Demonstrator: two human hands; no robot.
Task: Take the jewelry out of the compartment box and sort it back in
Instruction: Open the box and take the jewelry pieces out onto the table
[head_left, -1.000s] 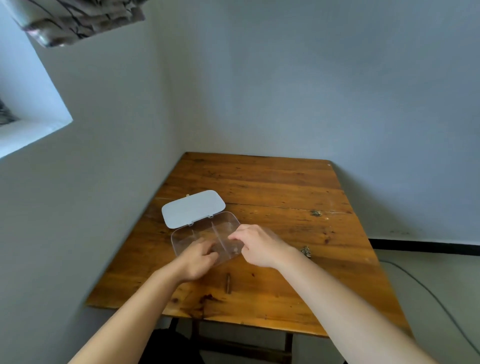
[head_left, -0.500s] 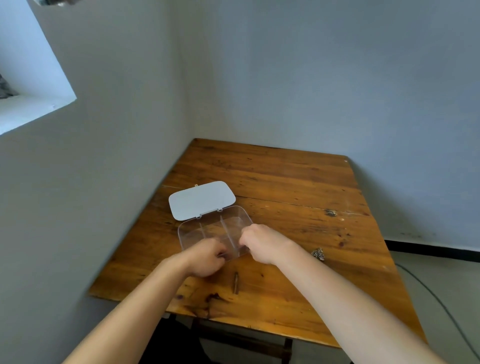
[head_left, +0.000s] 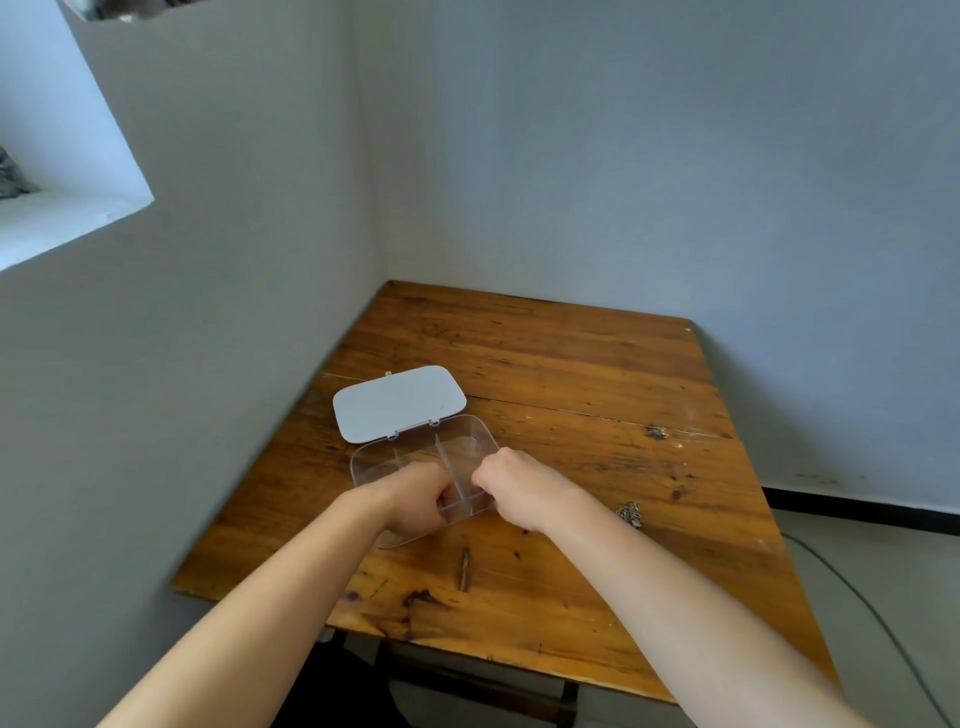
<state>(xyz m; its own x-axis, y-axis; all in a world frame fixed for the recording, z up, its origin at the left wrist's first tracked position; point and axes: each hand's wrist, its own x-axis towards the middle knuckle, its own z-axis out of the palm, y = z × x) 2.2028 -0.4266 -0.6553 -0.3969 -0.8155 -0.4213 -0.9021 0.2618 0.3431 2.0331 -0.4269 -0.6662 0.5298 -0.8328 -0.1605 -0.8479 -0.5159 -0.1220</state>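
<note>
Tucked into a grey-walled corner, the worn wooden table (head_left: 545, 374) carries the clear compartment box (head_left: 457, 452) at ten o'clock, left hand (head_left: 415, 499) and right hand (head_left: 519, 488) curled on its near edge.

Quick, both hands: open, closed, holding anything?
Left hand: curled closed at the clear compartment box's near edge; contents cannot be told.
Right hand: curled closed at the same box; contents cannot be told.
</note>
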